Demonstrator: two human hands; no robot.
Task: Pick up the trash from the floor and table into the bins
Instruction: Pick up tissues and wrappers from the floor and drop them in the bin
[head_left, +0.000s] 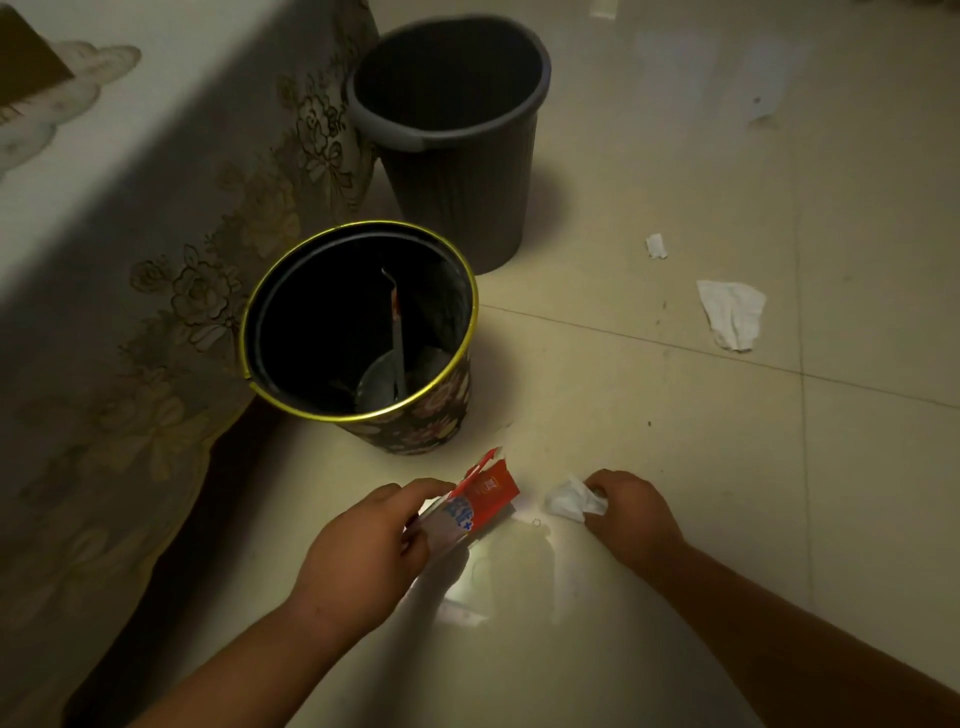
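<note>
Along the left side of the frame, the desk (156, 218) is draped in a cream lace cloth with a flower pattern that hangs to the floor. A brown cardboard corner (26, 57) shows on top at the upper left. Just right of the cloth, at centre left, stands a black flower-printed round bin with a gold rim (415, 423). It already holds a thin pale strip on edge and a round greyish shape, though the inside is too dark to name them. Above it in the frame, close against the cloth's edge, stands a grey ribbed plastic bin with a paler rim band (457, 192), whose dark inside shows no contents. Both bins stand open-mouthed and near the person, presumably to keep each drop short. At lower centre the left hand (363, 540) curls its fingers and thumb round a torn red, white and blue paper packet (470, 501), lifted off the floor and tilted toward the flowered bin, which looks like its likely target. A pale flat patch on the beige tiled floor (675, 597) between the forearms may be paper or glare; I cannot tell. Well apart to the right, the right hand (634, 514) reaches low and pinches a crumpled white tissue (569, 501) that rests at floor level, a grip suited to something so light. Working both hands at once saves a trip. Further right, more trash waits on the tiles: a small white scrap (656, 245), a larger flattened white tissue (732, 314) and a faint scrap at the upper right (763, 111), so the task seems far from finished.
</note>
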